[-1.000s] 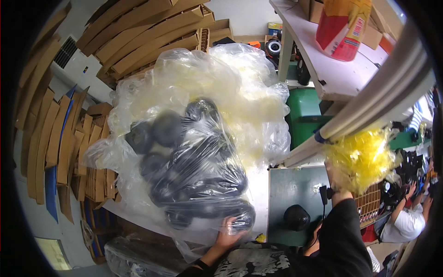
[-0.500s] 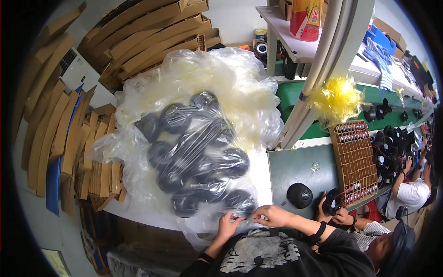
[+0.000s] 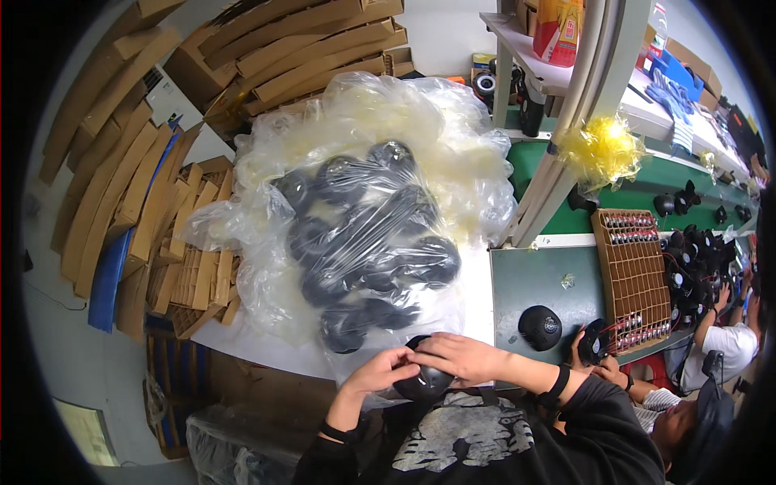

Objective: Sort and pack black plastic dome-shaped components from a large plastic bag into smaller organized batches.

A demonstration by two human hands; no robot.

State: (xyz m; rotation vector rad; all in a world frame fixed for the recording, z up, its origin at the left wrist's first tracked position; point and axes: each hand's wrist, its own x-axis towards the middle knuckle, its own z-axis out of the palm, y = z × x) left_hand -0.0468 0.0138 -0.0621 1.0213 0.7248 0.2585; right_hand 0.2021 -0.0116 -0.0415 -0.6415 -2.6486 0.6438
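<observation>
Gripping a round black dome-shaped plastic part (image 3: 423,381) at six o'clock, both hands are working close together right at the near table edge: the left hand (image 3: 380,372) is cupping its left side, the right hand (image 3: 462,356) is closing over its top, so each is clamped on the piece. Just above, at eleven o'clock from the hands, a big clear plastic bag full of black domes (image 3: 364,234) is crowding the white tabletop (image 3: 478,284). Keeping the part low and supported from both sides looks wise, since that loose film could snag. Open room is lying at three o'clock on the dark green mat (image 3: 541,279), beside another black dome (image 3: 539,326) and a brown slotted tray (image 3: 634,271).
</observation>
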